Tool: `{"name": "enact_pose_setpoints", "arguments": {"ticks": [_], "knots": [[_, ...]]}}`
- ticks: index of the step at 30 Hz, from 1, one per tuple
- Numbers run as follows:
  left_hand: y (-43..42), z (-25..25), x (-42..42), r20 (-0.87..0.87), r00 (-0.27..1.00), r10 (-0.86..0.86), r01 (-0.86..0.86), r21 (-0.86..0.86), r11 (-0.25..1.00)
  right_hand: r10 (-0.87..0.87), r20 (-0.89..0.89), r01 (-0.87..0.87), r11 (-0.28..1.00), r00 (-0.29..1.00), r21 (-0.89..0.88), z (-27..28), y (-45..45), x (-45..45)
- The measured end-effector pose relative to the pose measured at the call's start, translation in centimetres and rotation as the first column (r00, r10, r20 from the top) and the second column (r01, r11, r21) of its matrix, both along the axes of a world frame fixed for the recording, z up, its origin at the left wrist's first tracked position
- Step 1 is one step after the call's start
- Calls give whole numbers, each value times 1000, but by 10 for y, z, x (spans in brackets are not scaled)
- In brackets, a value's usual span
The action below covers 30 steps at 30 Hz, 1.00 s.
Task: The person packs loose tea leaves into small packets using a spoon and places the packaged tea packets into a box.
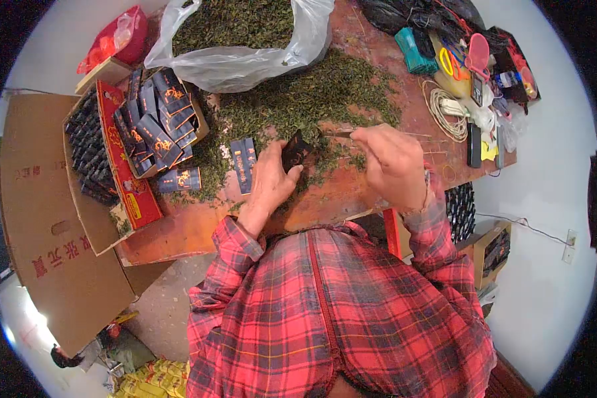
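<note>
My left hand (pixel 270 180) is wrapped round a small black packet (pixel 296 151), tilted over the table's near edge. My right hand (pixel 395 162) is closed in a pinch on a thin, flat tool (pixel 339 133), whose tip reaches toward the packet's top; its exact kind is too small to tell. Dried green leaves (pixel 312 89), looking like loose tea, lie heaped just beyond both hands. Beside my left hand, a flat dark packet (pixel 242 166) with orange and white print lies on the tabletop. Another flat packet (pixel 180 180) is further left.
A clear plastic bag (pixel 235 69) of leaves stands at the back. Left are a box of black packets (pixel 162 123) and a carton (pixel 89 156) packed with dark packets. On the right lie scissors (pixel 453 65), a coiled white cord (pixel 444 109) and a teal bundle (pixel 416 53).
</note>
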<state>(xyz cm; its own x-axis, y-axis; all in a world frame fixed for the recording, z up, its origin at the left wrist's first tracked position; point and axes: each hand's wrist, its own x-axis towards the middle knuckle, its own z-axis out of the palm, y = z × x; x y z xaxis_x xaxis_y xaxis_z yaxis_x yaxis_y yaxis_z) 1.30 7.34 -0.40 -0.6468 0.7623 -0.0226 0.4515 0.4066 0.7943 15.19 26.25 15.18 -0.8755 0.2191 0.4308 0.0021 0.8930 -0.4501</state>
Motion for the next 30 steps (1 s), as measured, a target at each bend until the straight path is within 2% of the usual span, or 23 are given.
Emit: {"name": "enact_pose_setpoints", "arguments": {"ticks": [3, 11, 17, 21, 26, 30], "knots": [[1, 4, 1, 11, 1000, 4, -4, -14, 1000, 22, 21, -23, 997, 1000, 77, 10, -5, 2], [0, 4, 4, 32, 999, 23, -22, -28, 999, 71, -1, -70, 990, 998, 120, 17, -9, 7], [-1, 7, 4, 121, 992, 32, -25, -58, 998, 80, 15, -81, 985, 997, 150, 21, -14, 10], [-2, 3, 5, 62, 998, 29, -28, -24, 999, 101, -33, -96, 987, 994, 127, 24, -16, 8], [-5, 1, 6, -47, 998, 30, -29, 20, 999, 96, -3, -95, 982, 995, 161, 24, -16, 10], [-5, 5, 10, 9, 999, 36, -36, -17, 999, 119, 7, -119, 978, 993, 170, 24, -22, 8]]}}
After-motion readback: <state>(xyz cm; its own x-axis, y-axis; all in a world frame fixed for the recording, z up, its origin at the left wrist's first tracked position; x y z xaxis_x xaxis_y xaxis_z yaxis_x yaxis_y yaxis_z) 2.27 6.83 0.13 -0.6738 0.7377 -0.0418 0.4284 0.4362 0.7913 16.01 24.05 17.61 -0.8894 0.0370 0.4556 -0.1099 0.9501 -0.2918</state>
